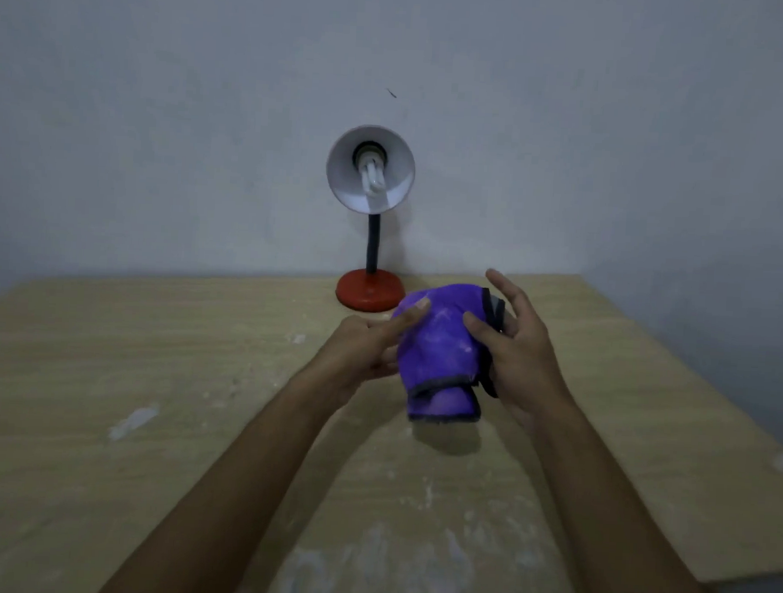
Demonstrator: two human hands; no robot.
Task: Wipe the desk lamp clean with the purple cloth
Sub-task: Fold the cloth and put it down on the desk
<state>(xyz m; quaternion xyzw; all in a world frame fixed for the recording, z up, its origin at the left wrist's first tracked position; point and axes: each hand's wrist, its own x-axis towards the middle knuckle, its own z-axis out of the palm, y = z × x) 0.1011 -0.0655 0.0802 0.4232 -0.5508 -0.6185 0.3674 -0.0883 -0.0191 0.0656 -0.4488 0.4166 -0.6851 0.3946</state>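
Note:
A desk lamp (pixel 370 204) stands at the far edge of the table, against the wall. It has a red round base, a black bendy neck and a white shade that faces me with a bulb inside. In front of it, above the table, I hold the bunched purple cloth (pixel 441 349) with its dark hem between both hands. My left hand (pixel 369 345) holds its left side, one finger lying straight over the top. My right hand (pixel 514 339) pinches its right side with the thumb on the front, the other fingers spread behind it.
The light wooden table (pixel 149 374) carries white dusty smears and flecks. A pale wall rises right behind the lamp. The table's right edge runs diagonally at the right, and its near edge drops off at the bottom right.

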